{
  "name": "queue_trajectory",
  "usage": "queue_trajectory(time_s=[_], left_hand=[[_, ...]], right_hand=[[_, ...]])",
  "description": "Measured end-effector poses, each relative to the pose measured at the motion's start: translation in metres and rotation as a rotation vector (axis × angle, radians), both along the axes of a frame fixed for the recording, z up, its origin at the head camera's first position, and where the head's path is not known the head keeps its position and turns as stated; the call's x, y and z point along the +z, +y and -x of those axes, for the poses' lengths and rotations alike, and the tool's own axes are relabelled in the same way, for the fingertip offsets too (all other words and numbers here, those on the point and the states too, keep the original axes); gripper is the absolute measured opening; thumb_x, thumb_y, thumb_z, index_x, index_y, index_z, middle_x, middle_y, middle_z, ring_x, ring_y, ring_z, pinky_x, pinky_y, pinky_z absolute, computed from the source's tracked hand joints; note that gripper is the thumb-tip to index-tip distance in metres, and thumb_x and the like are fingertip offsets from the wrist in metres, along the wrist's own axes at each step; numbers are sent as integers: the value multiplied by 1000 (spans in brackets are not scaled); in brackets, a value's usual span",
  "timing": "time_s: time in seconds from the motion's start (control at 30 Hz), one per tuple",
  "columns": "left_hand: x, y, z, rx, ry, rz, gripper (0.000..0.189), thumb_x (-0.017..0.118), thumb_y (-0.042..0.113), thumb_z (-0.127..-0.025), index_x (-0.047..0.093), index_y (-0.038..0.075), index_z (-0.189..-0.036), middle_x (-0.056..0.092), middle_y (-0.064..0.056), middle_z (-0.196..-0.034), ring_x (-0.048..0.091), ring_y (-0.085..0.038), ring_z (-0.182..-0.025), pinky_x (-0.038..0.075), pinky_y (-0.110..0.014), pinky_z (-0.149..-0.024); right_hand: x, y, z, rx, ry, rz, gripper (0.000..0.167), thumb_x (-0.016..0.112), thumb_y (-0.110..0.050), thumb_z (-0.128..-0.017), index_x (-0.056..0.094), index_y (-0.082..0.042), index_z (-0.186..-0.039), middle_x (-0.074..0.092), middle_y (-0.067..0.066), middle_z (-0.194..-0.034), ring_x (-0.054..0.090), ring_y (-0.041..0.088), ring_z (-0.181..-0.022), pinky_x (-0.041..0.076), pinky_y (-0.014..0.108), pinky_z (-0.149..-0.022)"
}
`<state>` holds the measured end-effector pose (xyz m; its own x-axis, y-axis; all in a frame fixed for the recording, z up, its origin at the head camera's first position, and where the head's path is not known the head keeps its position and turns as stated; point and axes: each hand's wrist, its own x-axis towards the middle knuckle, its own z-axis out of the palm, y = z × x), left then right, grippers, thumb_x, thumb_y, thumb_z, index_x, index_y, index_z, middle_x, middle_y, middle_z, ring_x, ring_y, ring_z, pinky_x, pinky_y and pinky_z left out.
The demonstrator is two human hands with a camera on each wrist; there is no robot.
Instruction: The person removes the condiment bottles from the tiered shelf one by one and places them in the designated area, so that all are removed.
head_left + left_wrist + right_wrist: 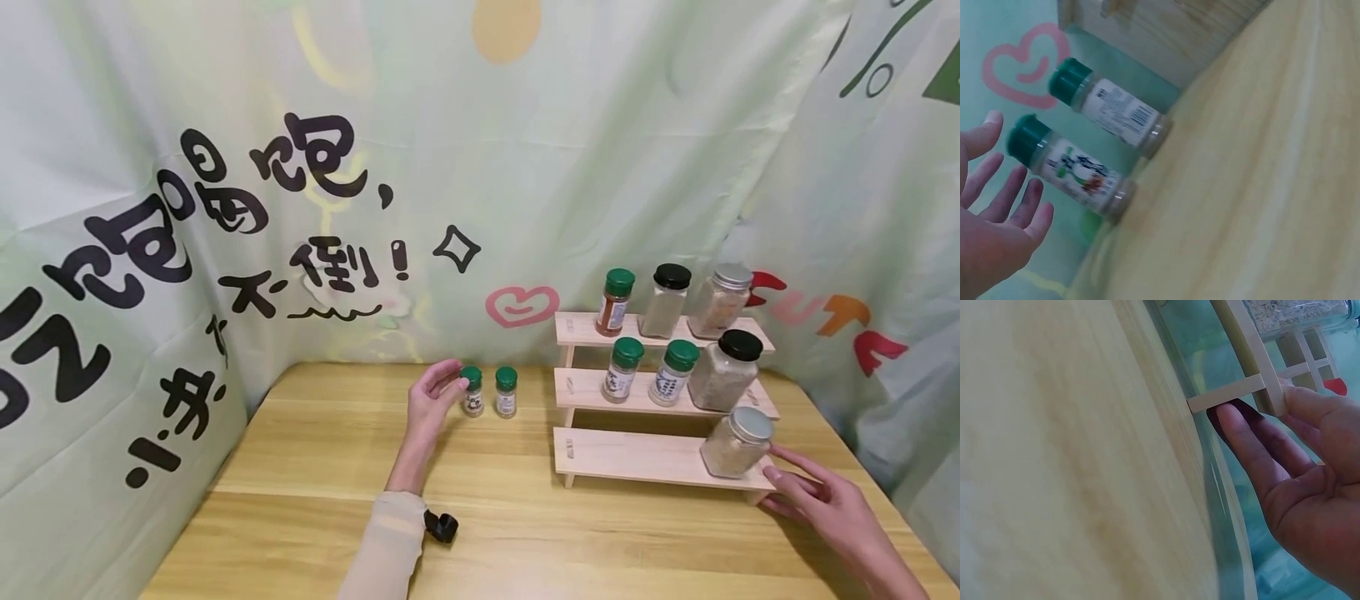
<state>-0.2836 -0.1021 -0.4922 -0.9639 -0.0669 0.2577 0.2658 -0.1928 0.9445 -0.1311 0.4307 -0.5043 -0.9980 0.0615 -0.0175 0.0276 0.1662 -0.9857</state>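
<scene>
In the head view my left hand [432,398] is beside a small spice jar [472,393] with a green cap. In the left wrist view its fingers are spread and loosely bent near the green cap [1027,140], not wrapped round it. A second green-capped spice jar [506,393] stands just right of the first. At the right my right hand [828,504] holds the end of the lowest tier of a three-tier wooden spice rack [630,454]. In the right wrist view the thumb lies at the board's edge and fingers [1241,437] reach underneath, by the leg.
A square jar with a silver lid [738,442] stands on the lowest tier's right end. The middle tier bears two green-capped jars and a black-lidded jar [723,371]. Three more jars line the top tier. A printed cloth [420,150] hangs behind the wooden table [315,467].
</scene>
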Motion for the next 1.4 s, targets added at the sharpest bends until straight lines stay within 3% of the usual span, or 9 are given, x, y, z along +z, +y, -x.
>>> queue_trajectory(time_s=[0.27, 0.47, 0.6, 0.77, 1.0, 1.23, 1.4], left_hand=[[26, 2, -11, 69, 132, 106, 38, 75, -1, -91, 64, -6, -127, 62, -30, -131, 55, -46, -127, 43, -50, -113], [50, 13, -27, 83, 200, 168, 34, 75, -1, -91, 66, -6, -124, 67, -25, -125, 61, -41, -120, 46, -49, -111], [64, 22, -39, 22, 233, 161, 30, 74, -2, -92, 67, -7, -120, 68, -26, -119, 63, -44, -114, 51, -46, -106], [73, 33, -49, -78, 254, 173, 25, 72, -1, -94, 68, -6, -118, 70, -23, -115, 66, -39, -109, 55, -40, -101], [77, 47, -56, -162, 283, 166, 23, 72, -1, -94, 69, -5, -117, 69, -24, -118, 63, -49, -113, 53, -45, -102], [81, 56, -65, -210, 294, 169, 23, 71, -1, -95, 68, -5, -117, 69, -20, -119, 66, -39, -112, 52, -49, -103], [83, 65, -72, -246, 304, 180, 22, 69, 1, -97, 69, -2, -118, 69, -22, -119, 65, -42, -112, 55, -44, -101]], right_hand=[[0, 1, 2, -24, -17, -43, 37, 65, -14, -102, 64, -48, -117, 60, -34, -110, 72, 4, -86, 64, 33, -69], [-1, 3, 4, -8, -31, -23, 39, 63, -11, -103, 65, -48, -116, 59, -34, -110, 70, 0, -89, 64, 33, -69], [0, 4, 4, 5, -23, -25, 41, 63, -10, -103, 65, -48, -116, 59, -35, -111, 68, -4, -90, 64, 32, -69], [-2, 4, 3, -3, -39, -81, 35, 64, -17, -103, 63, -46, -122, 54, -38, -111, 69, -2, -90, 64, 34, -71], [-2, 5, 3, -8, -59, -95, 34, 65, -21, -103, 61, -45, -126, 53, -39, -110, 69, -2, -90, 64, 34, -72], [-4, 3, 4, -36, -64, -147, 36, 65, -27, -103, 56, -34, -137, 50, -40, -109, 67, -4, -90, 64, 36, -74], [-4, 2, 5, -48, -62, -157, 40, 65, -28, -103, 55, -28, -141, 50, -39, -110, 67, -4, -90, 64, 36, -74]])
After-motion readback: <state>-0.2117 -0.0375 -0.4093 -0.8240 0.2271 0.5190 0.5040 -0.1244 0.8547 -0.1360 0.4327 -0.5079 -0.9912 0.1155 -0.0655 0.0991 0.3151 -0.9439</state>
